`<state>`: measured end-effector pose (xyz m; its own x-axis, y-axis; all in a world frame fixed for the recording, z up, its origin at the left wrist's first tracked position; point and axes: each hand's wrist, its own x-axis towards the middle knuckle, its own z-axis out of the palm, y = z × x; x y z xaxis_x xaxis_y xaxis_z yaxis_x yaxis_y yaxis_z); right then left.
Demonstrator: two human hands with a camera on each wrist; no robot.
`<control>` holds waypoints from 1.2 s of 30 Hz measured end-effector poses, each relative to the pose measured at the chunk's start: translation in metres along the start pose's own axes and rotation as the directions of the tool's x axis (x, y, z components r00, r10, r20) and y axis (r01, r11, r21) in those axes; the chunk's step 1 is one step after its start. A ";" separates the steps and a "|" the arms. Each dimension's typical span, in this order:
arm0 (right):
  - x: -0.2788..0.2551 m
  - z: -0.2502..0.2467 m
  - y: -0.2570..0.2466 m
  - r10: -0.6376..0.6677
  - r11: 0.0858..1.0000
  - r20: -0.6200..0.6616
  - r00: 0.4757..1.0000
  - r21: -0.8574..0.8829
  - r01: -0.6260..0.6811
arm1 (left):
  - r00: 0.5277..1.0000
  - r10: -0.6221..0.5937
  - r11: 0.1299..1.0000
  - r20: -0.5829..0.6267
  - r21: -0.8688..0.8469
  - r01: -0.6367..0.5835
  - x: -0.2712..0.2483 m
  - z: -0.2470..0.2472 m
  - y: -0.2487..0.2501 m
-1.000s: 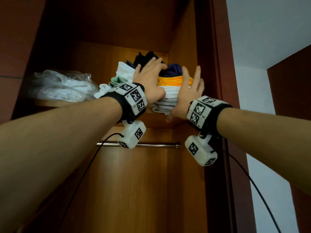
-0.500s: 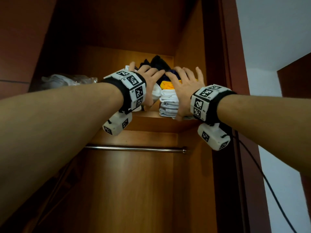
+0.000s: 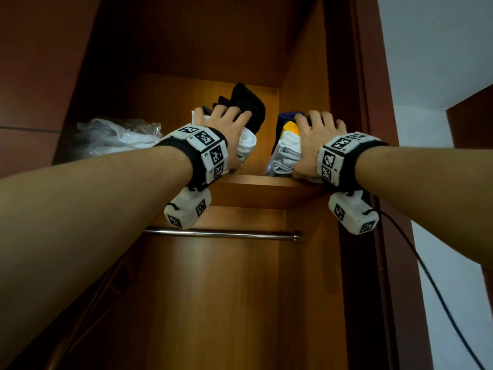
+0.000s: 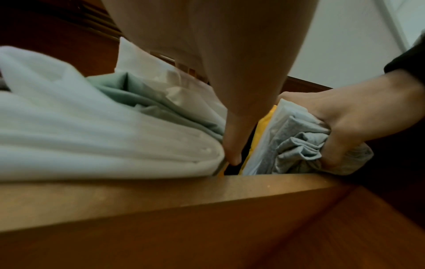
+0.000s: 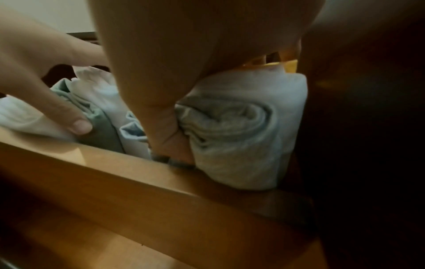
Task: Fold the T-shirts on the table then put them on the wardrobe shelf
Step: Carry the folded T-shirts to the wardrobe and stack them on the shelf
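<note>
Two piles of folded T-shirts stand on the wardrobe shelf with a gap between them. My left hand grips the left pile of white and green shirts, fingers over the black shirt on top, thumb down its right side. My right hand grips the right pile, grey and white with yellow and navy above. Its thumb digs into the grey shirt. This pile lies against the wardrobe's right wall.
A crumpled clear plastic bag with white contents lies on the shelf to the left. A metal hanging rail runs below the shelf. The wardrobe's side panel and dark door frame close the right side.
My hands have moved apart from the middle of the stack. The left pile has slid left and the right pile toward the wall, which opens a gap between them.
</note>
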<state>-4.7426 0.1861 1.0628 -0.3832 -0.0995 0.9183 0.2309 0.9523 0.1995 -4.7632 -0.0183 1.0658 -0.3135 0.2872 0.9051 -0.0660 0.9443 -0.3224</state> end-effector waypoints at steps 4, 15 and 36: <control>0.000 0.011 -0.005 0.003 0.998 -0.071 0.997 0.069 0.002 | 1.000 -0.015 1.000 0.020 -0.020 0.016 -0.001 -0.001 0.001; -0.008 0.019 -0.006 -0.157 0.987 -0.104 0.982 -0.052 0.152 | 1.000 -0.022 0.999 -0.007 -0.033 0.021 -0.006 0.003 0.003; 0.011 -0.031 -0.065 0.136 0.555 0.197 0.971 0.797 -0.240 | 0.999 -0.014 0.995 0.043 -0.095 0.018 -0.013 -0.005 0.002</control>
<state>-4.7340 0.1143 1.0708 -0.5166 0.0902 0.8515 -0.4927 0.7820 -0.3817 -4.7551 -0.0193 1.0549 -0.3527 0.2665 0.8970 0.0184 0.9604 -0.2781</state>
